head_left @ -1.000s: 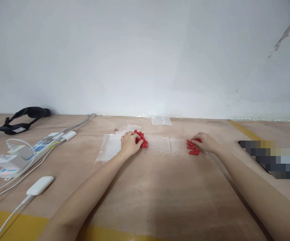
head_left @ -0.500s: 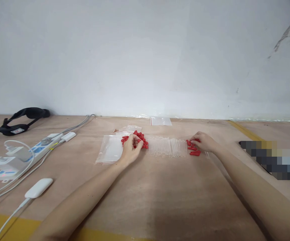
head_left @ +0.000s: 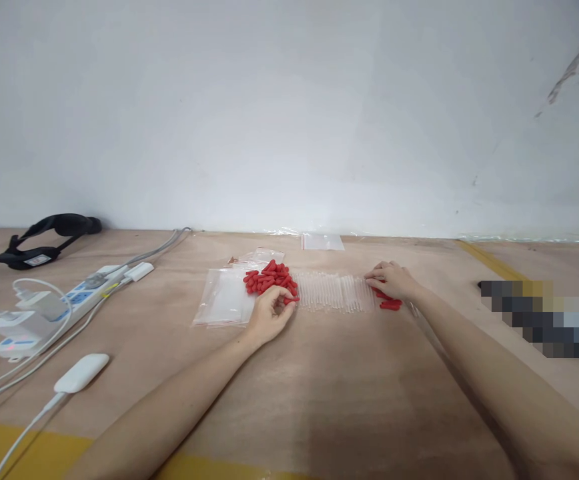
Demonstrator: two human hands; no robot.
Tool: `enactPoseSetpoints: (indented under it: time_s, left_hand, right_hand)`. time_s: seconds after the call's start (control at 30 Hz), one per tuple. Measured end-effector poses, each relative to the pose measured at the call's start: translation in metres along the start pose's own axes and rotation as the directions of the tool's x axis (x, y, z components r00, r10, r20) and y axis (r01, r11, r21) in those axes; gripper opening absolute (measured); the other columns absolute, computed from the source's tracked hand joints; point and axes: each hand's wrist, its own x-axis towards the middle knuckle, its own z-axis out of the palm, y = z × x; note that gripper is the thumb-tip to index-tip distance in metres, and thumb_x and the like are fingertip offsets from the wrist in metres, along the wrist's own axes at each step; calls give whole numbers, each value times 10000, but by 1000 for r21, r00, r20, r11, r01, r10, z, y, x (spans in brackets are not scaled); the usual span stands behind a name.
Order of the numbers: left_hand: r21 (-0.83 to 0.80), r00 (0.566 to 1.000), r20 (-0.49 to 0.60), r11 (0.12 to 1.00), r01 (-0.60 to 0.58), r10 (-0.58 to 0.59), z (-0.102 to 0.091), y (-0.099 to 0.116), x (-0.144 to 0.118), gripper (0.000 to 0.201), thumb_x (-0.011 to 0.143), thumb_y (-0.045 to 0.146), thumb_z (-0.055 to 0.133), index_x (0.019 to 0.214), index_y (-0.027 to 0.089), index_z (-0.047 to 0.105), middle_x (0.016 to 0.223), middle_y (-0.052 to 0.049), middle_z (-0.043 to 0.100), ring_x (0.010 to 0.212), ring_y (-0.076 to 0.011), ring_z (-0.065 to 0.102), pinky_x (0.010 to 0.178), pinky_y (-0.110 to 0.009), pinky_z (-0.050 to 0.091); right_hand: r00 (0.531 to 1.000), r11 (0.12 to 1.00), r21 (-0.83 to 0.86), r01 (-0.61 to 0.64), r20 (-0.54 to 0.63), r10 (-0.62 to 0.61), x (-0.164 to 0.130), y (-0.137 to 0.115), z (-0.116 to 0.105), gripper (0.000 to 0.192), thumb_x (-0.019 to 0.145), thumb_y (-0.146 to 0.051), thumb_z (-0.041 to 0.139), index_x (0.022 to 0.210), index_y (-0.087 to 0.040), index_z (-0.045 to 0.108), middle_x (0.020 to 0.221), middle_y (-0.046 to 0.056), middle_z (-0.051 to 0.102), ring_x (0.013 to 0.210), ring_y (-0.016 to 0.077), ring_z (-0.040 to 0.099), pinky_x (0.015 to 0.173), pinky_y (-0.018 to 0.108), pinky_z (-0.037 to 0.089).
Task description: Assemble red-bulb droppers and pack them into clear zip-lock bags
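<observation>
My left hand (head_left: pixel 272 317) pinches one red rubber bulb (head_left: pixel 289 301) between thumb and fingertips, at the front edge of a heap of red bulbs (head_left: pixel 269 277). To the right of the heap, thin clear tubes (head_left: pixel 332 293) lie side by side in a row. My right hand (head_left: pixel 389 279) reaches over the right end of this row, its fingers stretched out and touching down at the last tubes. Beneath that palm lie a few red bulbs (head_left: pixel 390 305), partly hidden by the hand. Whether anything sits under the right fingertips is not clear.
Clear zip bags (head_left: pixel 222 300) lie left of the heap, and another small bag (head_left: pixel 323 242) is by the wall. At the left are a power strip (head_left: pixel 82 293) with cables, a white charging case (head_left: pixel 82 373) and a black headset strap (head_left: pixel 49 243). A pixelated object (head_left: pixel 544 320) lies right.
My left hand has drawn back toward me from the heap with a red bulb in its fingers. The right hand has shifted left from the small group of bulbs to the tubes' end.
</observation>
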Motion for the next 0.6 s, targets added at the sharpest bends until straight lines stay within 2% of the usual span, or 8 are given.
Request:
enactPoseSetpoints:
  time_s: [0.23,0.4,0.6]
  left_hand:
    - [-47,999,15,998,40,-40,4,-5,-2,82,745,216,558,775,171,497,756,-18,550,674,-127,544,608,-240,453]
    - [-2,998,12,998,64,-64,1,0,-1,90,747,235,558,763,169,499,721,-6,549,634,-118,522,572,-229,432]
    - [65,1000,-4,998,25,-25,-1,5,0,78,743,213,562,801,167,535,745,-7,569,651,-121,516,600,-235,425]
  right_hand:
    - [1000,998,67,-4,-5,4,1,-4,-1,269,769,-426,466,755,-243,662,962,35,606,941,222,502,794,341,398]
    - [1000,998,68,4,-22,-3,-5,-4,-1,389,763,-532,433,917,-254,656,1033,59,587,995,255,474,826,390,375]
    - [997,994,79,69,8,-70,-20,-6,-3,487,699,-639,458,1000,-301,638,1087,76,550,1026,290,441,835,451,341]
